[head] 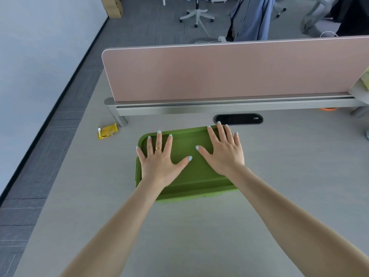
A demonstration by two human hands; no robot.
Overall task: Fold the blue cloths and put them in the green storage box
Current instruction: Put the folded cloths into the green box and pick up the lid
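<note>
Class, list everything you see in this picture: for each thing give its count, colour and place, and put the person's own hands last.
green storage box: one, green, lid on, middle of the desk
desk: one, pale grey, fills the foreground
divider panel: one, pink, along the desk's far edge
cable port: one, black, just beyond the box
snack packet: one, yellow, left of the box
office chair: one, white, on the floor behind
ring: one, gold, on a left finger
left hand: flat on the lid
right hand: flat on the lid

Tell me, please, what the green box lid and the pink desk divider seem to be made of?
Green storage box lid: probably moulded plastic, matte, with a raised rim and rounded corners. Pink desk divider: likely fabric-covered or laminate board; the dull surface leaves it open, and its base rail looks like brushed metal.
</note>
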